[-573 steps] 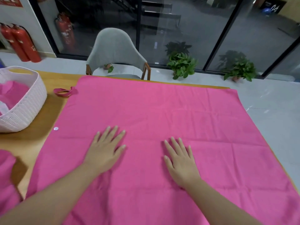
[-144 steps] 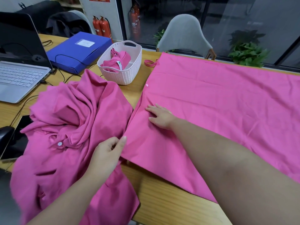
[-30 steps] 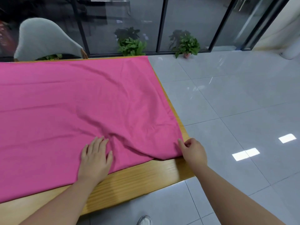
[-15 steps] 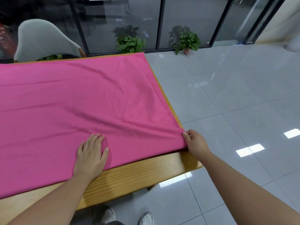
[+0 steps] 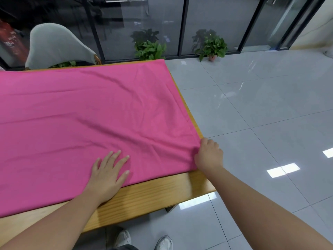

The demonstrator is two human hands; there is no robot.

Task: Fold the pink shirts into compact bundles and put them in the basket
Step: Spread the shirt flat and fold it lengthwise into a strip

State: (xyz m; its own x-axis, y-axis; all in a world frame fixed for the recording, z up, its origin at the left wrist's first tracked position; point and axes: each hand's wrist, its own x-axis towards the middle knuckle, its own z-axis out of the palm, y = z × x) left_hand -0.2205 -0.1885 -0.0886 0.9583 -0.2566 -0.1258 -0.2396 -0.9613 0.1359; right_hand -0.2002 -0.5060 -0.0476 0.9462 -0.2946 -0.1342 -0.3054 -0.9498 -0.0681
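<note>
Head view. A pink shirt lies spread flat over most of the wooden table, its right edge running along the table's right edge and its near edge lying just short of the table's near edge, so that a strip of bare wood shows in front. Shallow creases run across the cloth toward its near right corner. The left hand rests palm-down on the shirt near its near edge, fingers straight and spread, its grip apart and pressing the cloth to the table. The right hand is at the shirt's near right corner, at the table's right edge; its fingers are curled, its grip clamped on the bunched corner of the cloth. Both forearms reach in from the lower edge of the frame. Beyond the table stands a grey chair, and two potted plants sit on the floor against a glass wall. The tiled floor lies to the right, and two shoes show below the table's near edge. The basket is out of view.
</note>
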